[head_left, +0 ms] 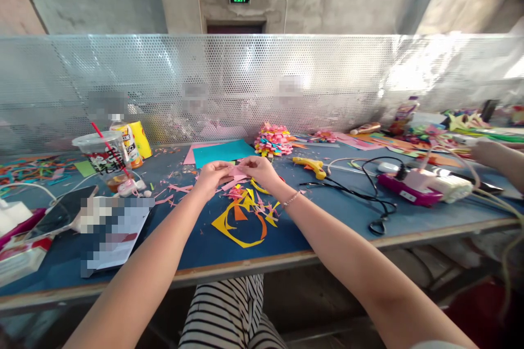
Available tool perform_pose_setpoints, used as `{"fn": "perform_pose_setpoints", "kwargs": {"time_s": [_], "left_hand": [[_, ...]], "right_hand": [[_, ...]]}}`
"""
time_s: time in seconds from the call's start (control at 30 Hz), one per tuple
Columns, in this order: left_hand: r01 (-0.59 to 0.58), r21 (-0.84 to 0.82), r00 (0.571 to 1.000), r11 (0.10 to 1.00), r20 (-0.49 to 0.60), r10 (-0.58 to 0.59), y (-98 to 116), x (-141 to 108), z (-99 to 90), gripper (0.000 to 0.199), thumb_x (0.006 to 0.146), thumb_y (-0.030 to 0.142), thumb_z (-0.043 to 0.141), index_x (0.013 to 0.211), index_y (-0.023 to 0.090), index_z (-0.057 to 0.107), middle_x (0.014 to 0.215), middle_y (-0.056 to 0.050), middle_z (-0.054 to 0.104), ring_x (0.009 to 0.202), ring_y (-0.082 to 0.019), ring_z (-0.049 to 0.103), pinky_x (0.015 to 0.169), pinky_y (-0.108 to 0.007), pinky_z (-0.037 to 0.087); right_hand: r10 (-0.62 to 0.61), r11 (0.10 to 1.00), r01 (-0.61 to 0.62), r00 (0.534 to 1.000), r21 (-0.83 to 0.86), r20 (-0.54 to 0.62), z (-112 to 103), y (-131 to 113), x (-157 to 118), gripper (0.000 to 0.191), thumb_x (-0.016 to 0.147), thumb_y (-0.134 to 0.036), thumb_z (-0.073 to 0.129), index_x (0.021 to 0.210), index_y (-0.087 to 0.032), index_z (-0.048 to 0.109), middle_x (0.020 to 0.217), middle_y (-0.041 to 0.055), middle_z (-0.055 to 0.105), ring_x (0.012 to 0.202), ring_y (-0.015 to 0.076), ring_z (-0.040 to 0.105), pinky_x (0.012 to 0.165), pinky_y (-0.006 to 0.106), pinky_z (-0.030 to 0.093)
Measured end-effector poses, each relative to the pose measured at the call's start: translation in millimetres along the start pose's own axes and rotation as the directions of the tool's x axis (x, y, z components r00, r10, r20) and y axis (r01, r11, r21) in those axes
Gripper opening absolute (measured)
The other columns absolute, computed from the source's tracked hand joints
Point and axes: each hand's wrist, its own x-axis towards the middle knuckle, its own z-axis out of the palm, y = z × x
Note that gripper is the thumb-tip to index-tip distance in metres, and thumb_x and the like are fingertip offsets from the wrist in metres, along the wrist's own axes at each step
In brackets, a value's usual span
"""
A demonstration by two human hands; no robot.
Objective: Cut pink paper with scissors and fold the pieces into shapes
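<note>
Both hands meet over the middle of the table, fingers pinched on a small piece of pink paper (237, 172). My left hand (213, 179) grips it from the left, my right hand (261, 172) from the right. Its far edge is partly covered by the fingers. Beneath and nearer to me lie yellow paper offcuts (229, 234), an orange scrap (239, 211) and thin pink strips. Behind the hands rest a teal paper sheet (223, 152) and a cluster of folded pink, yellow and blue paper (273, 140).
A yellow glue gun (311, 167) with a black cable lies to the right, near a purple power strip (409, 187). On the left stand a plastic cup (104, 161) with a red straw, a bottle (130, 147) and a tablet (123, 237). Another person's arm (501, 161) reaches in at far right.
</note>
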Motion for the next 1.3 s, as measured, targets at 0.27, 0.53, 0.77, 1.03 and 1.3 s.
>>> {"fn": "perform_pose_setpoints", "kwargs": {"time_s": [0.27,0.53,0.77,1.03,1.3], "left_hand": [[0.010,-0.007,1.000,1.000,-0.021,-0.010,0.7,0.3,0.6,0.013,0.059,0.011,0.066,0.070,0.011,0.059,0.069,-0.003,0.061,0.063,-0.011,0.060,0.063,-0.025,0.052],[0.016,-0.004,0.999,1.000,-0.040,-0.016,2.4,0.1,1.2,0.010,0.061,0.008,0.063,0.069,0.010,0.058,0.067,-0.003,0.061,0.061,-0.011,0.060,0.064,-0.026,0.052],[0.027,0.002,0.998,1.000,-0.052,-0.027,1.7,0.1,0.5,0.009,0.062,0.008,0.063,0.070,0.010,0.059,0.067,-0.003,0.061,0.061,-0.010,0.059,0.064,-0.026,0.051],[0.034,0.007,0.998,0.999,-0.046,-0.034,2.4,-0.3,0.1,0.010,0.061,0.009,0.063,0.071,0.010,0.058,0.068,-0.003,0.061,0.060,-0.010,0.059,0.064,-0.025,0.051],[-0.017,0.082,0.999,0.996,-0.037,0.020,-5.2,4.0,-0.2,0.015,0.058,0.017,0.067,0.070,0.013,0.058,0.068,-0.002,0.060,0.061,-0.011,0.058,0.064,-0.029,0.051]], "right_hand": [[0.040,0.998,-0.042,0.998,0.036,0.048,-1.3,0.3,-0.4,0.027,0.065,-0.040,0.058,0.073,-0.014,0.062,0.059,0.0002,0.055,0.051,0.0085,0.046,0.047,0.021,0.037],[0.045,0.999,-0.046,0.998,0.020,0.051,-0.7,3.4,0.7,0.029,0.065,-0.041,0.059,0.076,-0.014,0.063,0.061,0.0011,0.055,0.053,0.0085,0.048,0.048,0.020,0.039],[0.044,0.999,-0.044,0.997,0.003,0.056,0.6,2.1,1.0,0.028,0.065,-0.039,0.060,0.075,-0.013,0.062,0.063,0.0012,0.056,0.053,0.0088,0.048,0.048,0.020,0.039],[0.047,0.999,-0.047,0.997,0.006,0.059,0.2,2.4,1.3,0.028,0.065,-0.039,0.060,0.075,-0.013,0.062,0.063,0.0013,0.056,0.054,0.0086,0.048,0.048,0.020,0.038],[0.020,0.999,-0.016,0.997,-0.043,0.081,0.4,1.6,0.5,0.026,0.066,-0.038,0.059,0.074,-0.013,0.062,0.063,0.0016,0.056,0.053,0.0087,0.048,0.048,0.020,0.037]]}}
